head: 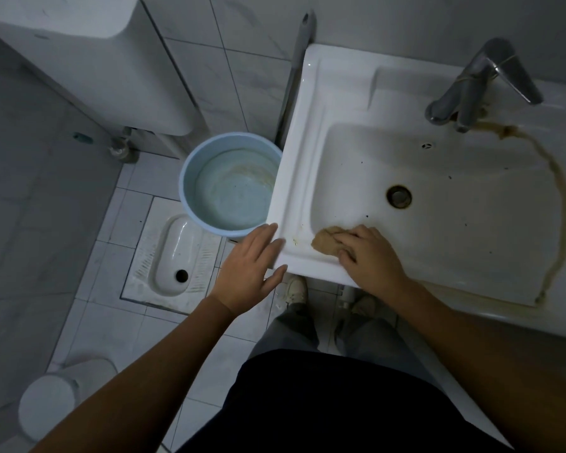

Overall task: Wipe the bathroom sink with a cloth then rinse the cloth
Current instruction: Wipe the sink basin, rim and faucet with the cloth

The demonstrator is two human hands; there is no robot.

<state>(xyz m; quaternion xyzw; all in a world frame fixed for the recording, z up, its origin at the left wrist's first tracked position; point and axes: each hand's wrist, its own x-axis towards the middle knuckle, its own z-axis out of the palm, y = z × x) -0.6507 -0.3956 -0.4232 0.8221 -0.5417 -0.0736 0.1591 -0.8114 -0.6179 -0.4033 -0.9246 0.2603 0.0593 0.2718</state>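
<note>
Cloth (325,240) tan, crumpled lump, long axis along sink (307,132) front edge, at basin front-left corner. Right hand (368,256) presses flat on cloth. Left hand (252,266) open, fingers spread, touching sink front-left corner.

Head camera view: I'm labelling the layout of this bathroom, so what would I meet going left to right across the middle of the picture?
Squat toilet → blue bucket → left hand on the sink's corner → brown cloth under the right hand → drain → tap → brown stain line along the basin's right edge.
</note>
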